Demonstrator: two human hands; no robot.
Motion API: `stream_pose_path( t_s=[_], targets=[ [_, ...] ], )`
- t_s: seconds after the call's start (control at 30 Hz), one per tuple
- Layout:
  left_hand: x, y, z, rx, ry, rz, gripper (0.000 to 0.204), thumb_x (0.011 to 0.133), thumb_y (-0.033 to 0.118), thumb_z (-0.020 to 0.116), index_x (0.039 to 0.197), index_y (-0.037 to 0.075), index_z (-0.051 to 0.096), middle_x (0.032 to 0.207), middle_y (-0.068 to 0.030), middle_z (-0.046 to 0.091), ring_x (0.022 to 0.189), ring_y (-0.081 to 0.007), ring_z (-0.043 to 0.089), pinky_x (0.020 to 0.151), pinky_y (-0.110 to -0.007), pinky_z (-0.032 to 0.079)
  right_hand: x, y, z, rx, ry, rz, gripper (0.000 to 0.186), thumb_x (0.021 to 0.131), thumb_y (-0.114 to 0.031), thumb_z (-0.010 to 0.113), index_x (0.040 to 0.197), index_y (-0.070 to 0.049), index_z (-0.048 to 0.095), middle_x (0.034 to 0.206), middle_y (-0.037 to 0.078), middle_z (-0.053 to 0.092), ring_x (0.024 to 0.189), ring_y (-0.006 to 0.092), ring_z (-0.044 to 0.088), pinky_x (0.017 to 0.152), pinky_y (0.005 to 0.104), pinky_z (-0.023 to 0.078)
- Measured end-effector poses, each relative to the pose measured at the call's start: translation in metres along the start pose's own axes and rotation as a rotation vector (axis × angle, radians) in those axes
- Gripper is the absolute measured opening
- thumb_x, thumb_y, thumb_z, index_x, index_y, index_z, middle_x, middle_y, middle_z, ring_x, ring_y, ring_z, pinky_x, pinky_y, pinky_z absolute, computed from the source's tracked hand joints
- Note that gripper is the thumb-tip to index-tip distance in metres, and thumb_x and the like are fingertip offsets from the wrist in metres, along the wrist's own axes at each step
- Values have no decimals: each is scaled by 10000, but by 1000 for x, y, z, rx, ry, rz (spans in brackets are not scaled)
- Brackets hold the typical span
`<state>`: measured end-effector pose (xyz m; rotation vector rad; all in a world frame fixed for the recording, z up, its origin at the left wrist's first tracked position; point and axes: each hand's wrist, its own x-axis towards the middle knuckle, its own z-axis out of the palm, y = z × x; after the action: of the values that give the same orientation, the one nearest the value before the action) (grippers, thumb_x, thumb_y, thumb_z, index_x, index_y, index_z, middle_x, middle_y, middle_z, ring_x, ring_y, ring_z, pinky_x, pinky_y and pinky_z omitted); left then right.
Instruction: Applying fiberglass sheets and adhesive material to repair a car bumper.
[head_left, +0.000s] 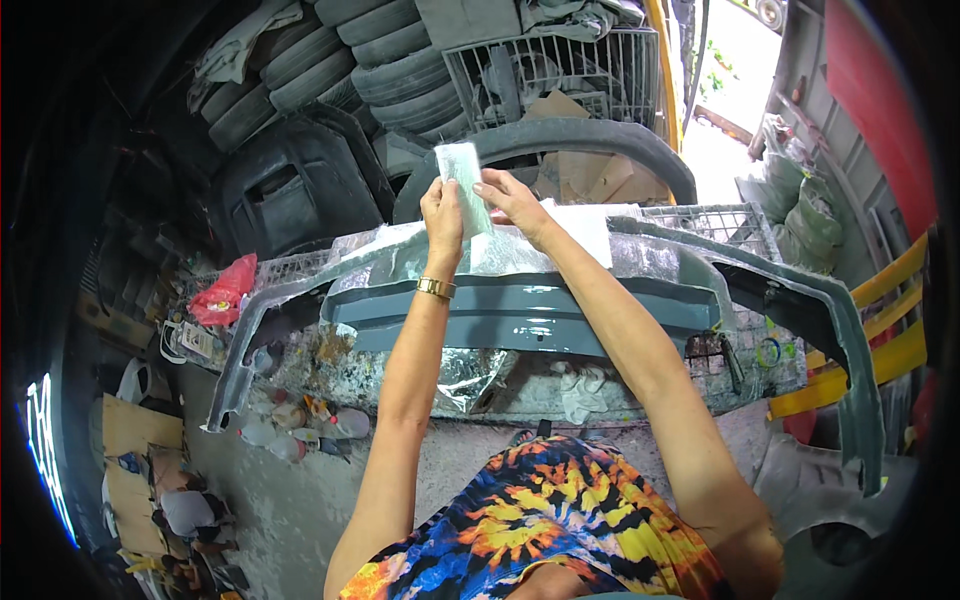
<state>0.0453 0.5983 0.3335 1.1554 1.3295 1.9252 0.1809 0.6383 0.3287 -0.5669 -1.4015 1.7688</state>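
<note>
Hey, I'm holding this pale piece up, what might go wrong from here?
The pale piece might slip from your left hand onto the grey bumper, as your right hand seems only to touch its edge. The bumper's right end sticks out past the mesh bench, so a knock could shift it. Plastic bottles on the floor, to your left, could trip you.

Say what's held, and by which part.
A pale sheet: the left hand grips its left edge, below the top. The right hand is at its right edge; whether it grips is unclear.
</note>
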Motion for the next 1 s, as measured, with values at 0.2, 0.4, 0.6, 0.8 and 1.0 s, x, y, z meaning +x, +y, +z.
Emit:
stream_pose_path(
  t_s=[0.2,0.4,0.6,0.8,1.0],
  targets=[
    [39,74,-12,388,-294,316,192,962,140,519,912,-12,625,734,43,498,684,-42,423,603,-240,377,24,18,-101,-463,419,-41,326,821,-134,684,1103,27,664,983,132,711,876,225,673,817,351,514],
    [90,139,-85,530,-279,351,198,961,121,528,1056,-25,622,856,-7,606,792,-78,526,735,-238,432,-35,-35,-219,-315,211,258,523,805,-144,734,1270,33,574,1151,121,659,1021,216,637,885,331,513],
    [91,126,-105,316,-378,334,157,994,128,535,1080,19,609,927,30,587,883,-58,506,812,-203,385,-29,-68,-169,-1047,195,-339,972,725,-285,789,1506,-36,267,1528,198,326,1410,306,324,1166,382,259],
    [98,109,-111,135,-363,215,152,991,152,552,1091,55,613,998,36,602,954,-57,523,866,-221,393,36,-28,-104,-1223,199,-279,920,757,-317,765,1516,-145,275,1528,161,350,1410,335,322,1179,385,227],
    [127,57,-157,386,-135,106,198,976,140,556,1138,37,599,1024,-9,631,950,-92,558,858,-241,427,82,-22,-88,-1050,-102,-122,412,835,-293,681,1203,-120,614,1154,144,662,1134,311,601,978,440,430]
  ],
)
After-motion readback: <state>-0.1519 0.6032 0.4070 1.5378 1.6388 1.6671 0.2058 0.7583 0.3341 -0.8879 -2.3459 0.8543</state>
